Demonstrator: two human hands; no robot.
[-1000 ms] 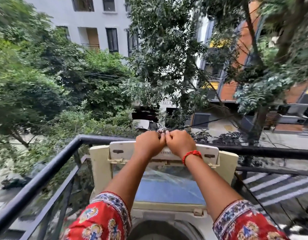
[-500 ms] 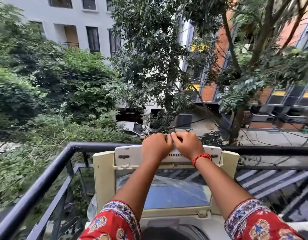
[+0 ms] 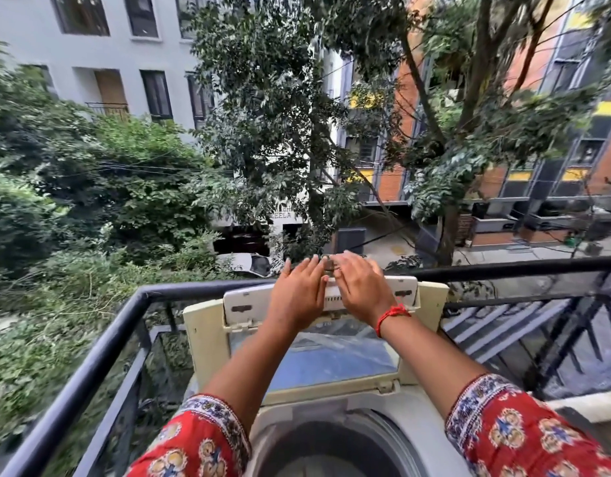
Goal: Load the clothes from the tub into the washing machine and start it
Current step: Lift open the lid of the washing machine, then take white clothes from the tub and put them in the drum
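A cream top-loading washing machine stands against the balcony rail, its glass-panelled lid raised upright. The dark round drum opening shows at the bottom edge. My left hand and my right hand rest side by side over the lid's top edge, fingers spread flat. A small dark object sits between the fingertips, too blurred to name. A red thread circles my right wrist. No tub or clothes are in view.
A black metal railing wraps the balcony on the left and behind the machine. Beyond it are trees, a street, a parked white car and apartment buildings.
Both hands have gone from closed fists gripping the lid's top edge to flat, spread fingers. The view has tilted down, showing more of the drum opening.
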